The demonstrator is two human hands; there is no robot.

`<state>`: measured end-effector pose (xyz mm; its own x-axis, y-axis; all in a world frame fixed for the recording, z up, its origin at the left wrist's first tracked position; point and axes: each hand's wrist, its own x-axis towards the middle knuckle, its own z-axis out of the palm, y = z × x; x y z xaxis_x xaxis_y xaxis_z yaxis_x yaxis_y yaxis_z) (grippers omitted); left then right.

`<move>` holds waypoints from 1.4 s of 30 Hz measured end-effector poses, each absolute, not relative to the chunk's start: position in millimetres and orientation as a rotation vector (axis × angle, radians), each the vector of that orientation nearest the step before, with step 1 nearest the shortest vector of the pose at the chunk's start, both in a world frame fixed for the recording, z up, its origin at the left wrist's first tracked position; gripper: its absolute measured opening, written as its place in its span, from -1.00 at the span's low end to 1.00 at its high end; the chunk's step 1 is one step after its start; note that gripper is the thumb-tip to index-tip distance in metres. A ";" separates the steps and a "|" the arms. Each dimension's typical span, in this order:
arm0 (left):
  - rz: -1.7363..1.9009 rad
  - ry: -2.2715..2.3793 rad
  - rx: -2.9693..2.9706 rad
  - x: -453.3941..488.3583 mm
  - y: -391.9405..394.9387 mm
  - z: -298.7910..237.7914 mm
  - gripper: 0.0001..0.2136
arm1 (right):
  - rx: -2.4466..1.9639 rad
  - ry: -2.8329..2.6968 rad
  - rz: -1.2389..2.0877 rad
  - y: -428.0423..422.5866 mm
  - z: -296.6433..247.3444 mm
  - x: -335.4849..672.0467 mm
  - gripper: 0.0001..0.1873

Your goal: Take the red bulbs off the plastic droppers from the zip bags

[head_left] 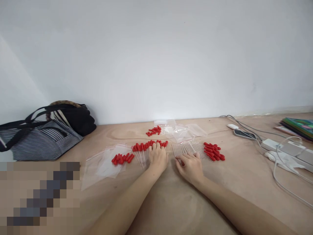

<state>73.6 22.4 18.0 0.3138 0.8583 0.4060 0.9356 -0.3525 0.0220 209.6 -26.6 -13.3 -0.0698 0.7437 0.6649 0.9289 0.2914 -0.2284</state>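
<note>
A fanned row of glass droppers (142, 157) with red rubber bulbs (139, 147) lies on the table left of centre. My left hand (158, 157) rests over its right part, bent fingers lying on the tubes and bulbs; its fingertips are partly hidden. Beside it lies a row of thin clear glass tubes (180, 149) without bulbs on their near ends. My right hand (190, 167) lies on the lower part of these tubes, fingers loosely curled and thumb apart. Loose red bulbs (214, 151) are heaped at the row's right side.
More red bulbs (121, 159) lie on clear plastic bags (102, 164) at left. Behind are a small red pile (154, 131) and further bags (182, 132). A striped bag (44, 140) stands far left; a power strip (293, 150), cables and books (299, 127) occupy the right.
</note>
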 end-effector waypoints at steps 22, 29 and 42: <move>-1.363 -1.959 -3.136 30.6 -49.5 7.0 -0.73 | -1.247 -1.656 0.456 -52.6 0.0 174.8 -0.62; -1.240 -1.326 -2.716 -9.3 -31.5 -2.5 -0.67 | -1.102 -2.050 -0.603 -43.8 -2.1 199.9 -0.81; -0.951 -0.907 -2.556 -2.0 -26.5 5.9 -0.81 | -0.988 -2.165 -0.616 -37.6 -15.8 195.9 -0.83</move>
